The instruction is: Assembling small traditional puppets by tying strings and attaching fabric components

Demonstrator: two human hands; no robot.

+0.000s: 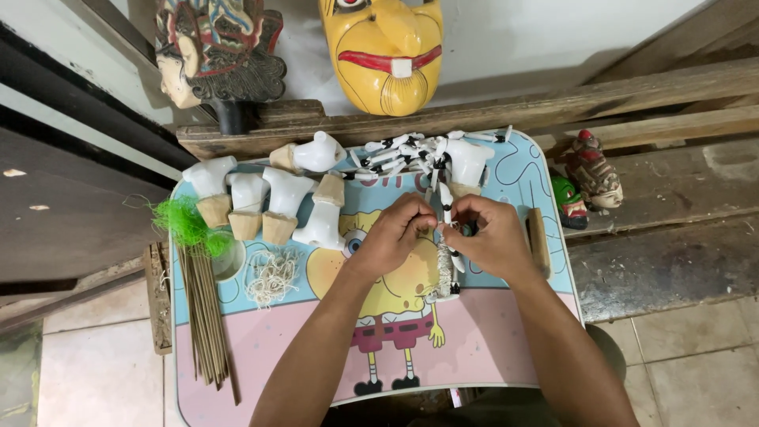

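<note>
White with black bands, a thin jointed puppet arm (pixel 447 207) runs between the two hands at the centre of the frame, its long axis near vertical, leaning slightly as it goes down. The left hand (pixel 398 232) pinches it from the left side and the right hand (pixel 492 236) from the right, fingers (pixel 461 207) of both closed on the upper part of the piece, so that neither hand is clearly nearer. Below the fingers a pale wound stick (pixel 445 273) carries on toward the bottom of the frame; whether it is joined to the arm I cannot tell.

Just above the hands lies a loose pile of similar banded limbs (pixel 399 150), glossy and stick-like, beside a white torso (pixel 468 162) with a bare wood base. To the left stand more torsos (pixel 273 202), smooth white above and raw tan wood below. Further left are a tuft of green fibre (pixel 188 223), a bundle of thin brown sticks (pixel 204 316) lying lengthwise, and a tangle of pale string (pixel 271 277). A wooden block (pixel 538 239) rests right of the right hand.

The desk (pixel 490 332) has a glossy cartoon print in pink and blue. Beyond it, on a rough wooden ledge (pixel 632 99), sit a yellow mask (pixel 385 51), a carved head (pixel 213 51) and small painted heads (pixel 589 178).
</note>
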